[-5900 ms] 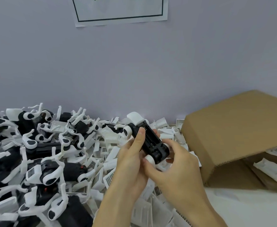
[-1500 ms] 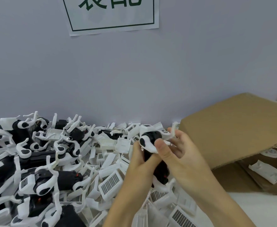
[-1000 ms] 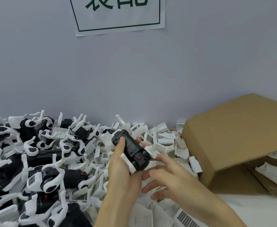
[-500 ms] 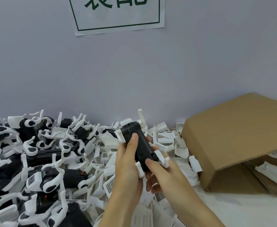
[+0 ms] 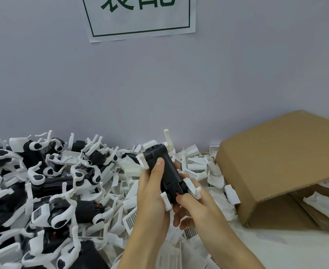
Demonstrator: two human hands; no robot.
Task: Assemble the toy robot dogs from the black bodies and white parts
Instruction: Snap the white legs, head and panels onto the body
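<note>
- Two hands work one black body [image 5: 166,174] above a heap of white parts [image 5: 196,167]: the left hand [image 5: 152,193] wraps it, the right hand [image 5: 193,205] pinches its near end by a red dot.
- Best practice, arguably: brace the body firmly and press squarely so the clips seat.
- A wall sign [image 5: 140,16] carries green characters, cropped and seemingly Chinese; a carton [image 5: 276,162] lies right.

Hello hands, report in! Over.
Left hand grips black body. Right hand pinches its near end. Nothing in the way.
</note>
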